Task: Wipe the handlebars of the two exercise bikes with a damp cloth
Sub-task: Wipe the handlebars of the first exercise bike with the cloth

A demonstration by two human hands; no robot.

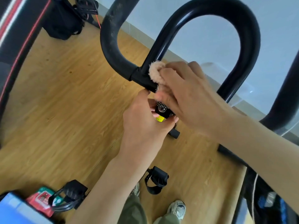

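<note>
A black looped handlebar of an exercise bike fills the upper middle of the head view, with a dusty side bar curving off to its left. My right hand presses a fluffy beige cloth against the junction where the loop meets the side bar. Just below, my left hand grips the stem of the handlebar around a black clamp with a yellow label.
Wooden floor lies below. A bike pedal with strap and my shoes are near the bottom. A second pedal, a red-green wipe packet and a blue object sit bottom left. A black bag stands top left.
</note>
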